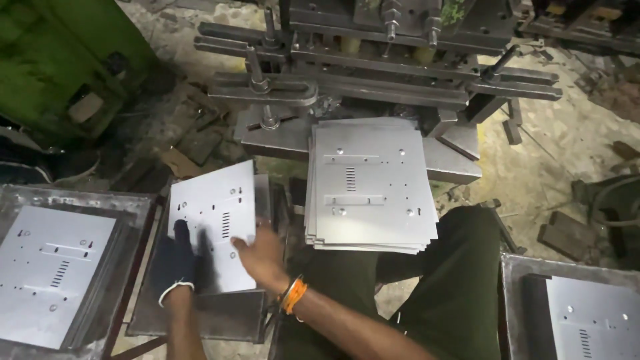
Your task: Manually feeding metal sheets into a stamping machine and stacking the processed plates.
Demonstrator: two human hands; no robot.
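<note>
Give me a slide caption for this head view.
Gloved left hand and bare right hand rest on a punched metal sheet beside a stack of sheets.

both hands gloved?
No: the left hand wears a dark glove, while the right hand is bare, with orange bands at the wrist, both resting on the punched metal sheet.

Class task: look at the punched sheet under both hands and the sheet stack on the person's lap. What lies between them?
In the head view, between the sheet and the stack lies only a dark gap; its contents are unclear.
</note>
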